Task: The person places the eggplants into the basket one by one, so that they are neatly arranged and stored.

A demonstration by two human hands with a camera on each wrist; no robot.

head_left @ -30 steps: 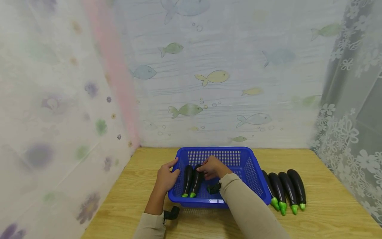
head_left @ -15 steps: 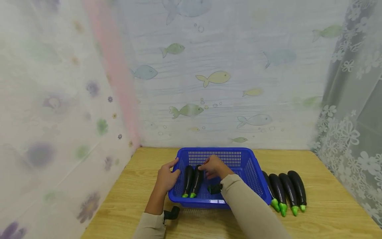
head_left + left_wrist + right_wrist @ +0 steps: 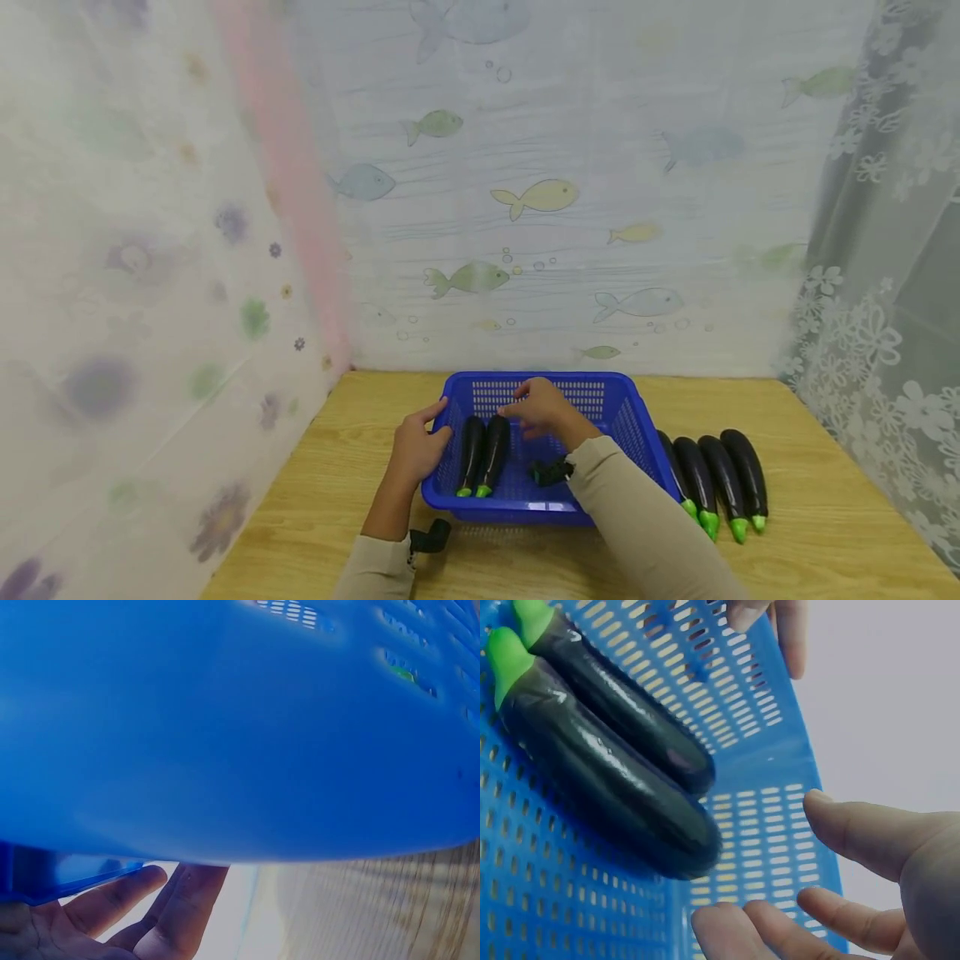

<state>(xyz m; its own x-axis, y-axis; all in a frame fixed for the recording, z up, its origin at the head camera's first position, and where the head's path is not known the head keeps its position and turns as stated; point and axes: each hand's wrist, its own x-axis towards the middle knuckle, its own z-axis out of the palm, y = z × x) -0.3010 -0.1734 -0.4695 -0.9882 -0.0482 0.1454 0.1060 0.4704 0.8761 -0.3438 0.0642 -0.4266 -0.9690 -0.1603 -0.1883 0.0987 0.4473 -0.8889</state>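
Note:
Two dark eggplants, the left one (image 3: pixel 471 454) and the right one (image 3: pixel 493 454), lie side by side in the left part of a blue plastic basket (image 3: pixel 517 506), green stem ends toward me. My left hand (image 3: pixel 416 446) holds the basket's left rim, thumb over the inner side and fingers outside. Just past the tip of the right eggplant is my right hand (image 3: pixel 546 408), above the basket floor. In the right wrist view its fingers (image 3: pixel 855 919) and thumb are spread, apart from both eggplants, with nothing between them.
Several more eggplants (image 3: pixel 720 475) lie in a row on the wooden table (image 3: pixel 817 500), right of the basket; the nearest is partly hidden by its wall. Behind the table hangs a fish-patterned curtain (image 3: pixel 540 275), with a flowered sheet (image 3: pixel 180 333) at left.
My right hand has let go of the right eggplant and moved up and slightly right, fingers parting. The left hand and the basket stay nearly where they were.

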